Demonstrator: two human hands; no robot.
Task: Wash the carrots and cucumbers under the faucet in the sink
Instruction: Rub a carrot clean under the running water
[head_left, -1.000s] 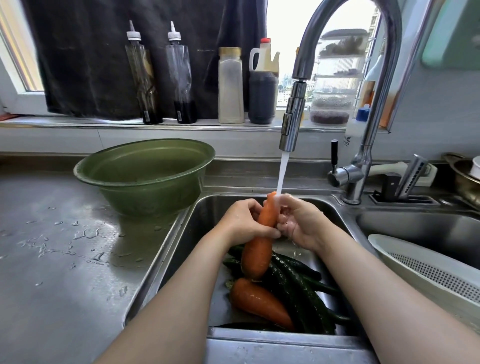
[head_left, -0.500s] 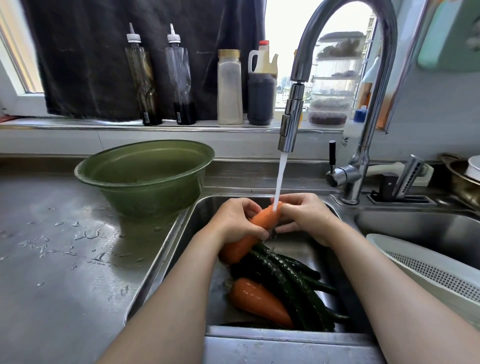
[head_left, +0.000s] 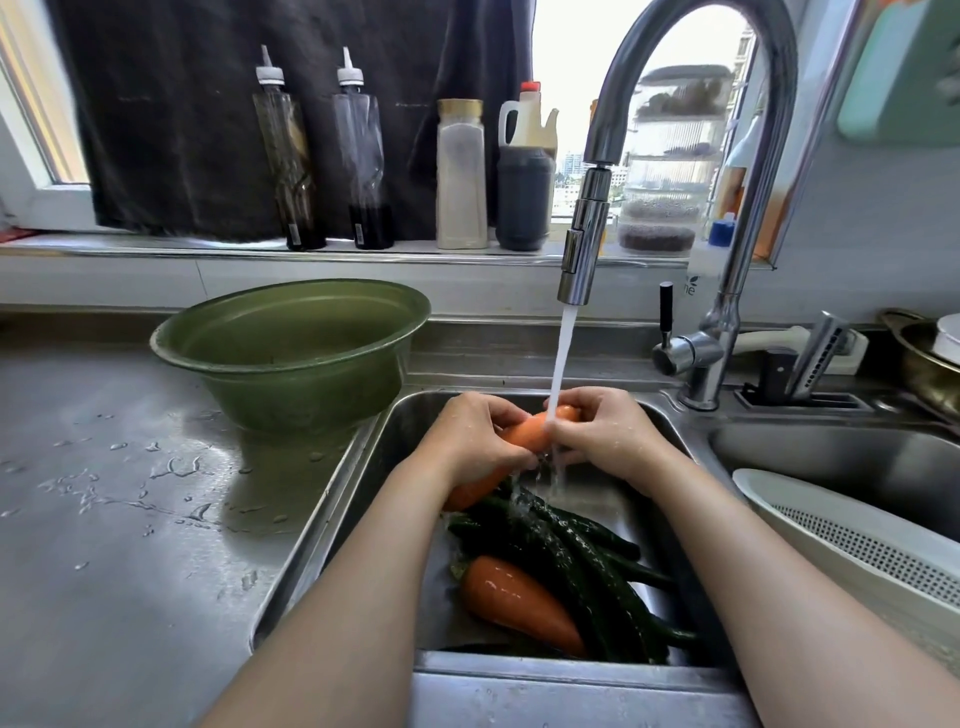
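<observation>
Two hands grip one carrot (head_left: 524, 435) under the water (head_left: 563, 353): the left hand (head_left: 470, 439) curls round its middle, the right hand (head_left: 605, 434) holds its far end, just below the faucet (head_left: 584, 244). Beneath the grip, in the sink (head_left: 387, 457), lie cucumbers (head_left: 571, 551) and a second carrot (head_left: 514, 597). Behind and right of the grip, a white bottle (head_left: 698, 270) shows only the letters "ne". A green bowl (head_left: 291, 338) stands left, a colander (head_left: 852, 540) right.
</observation>
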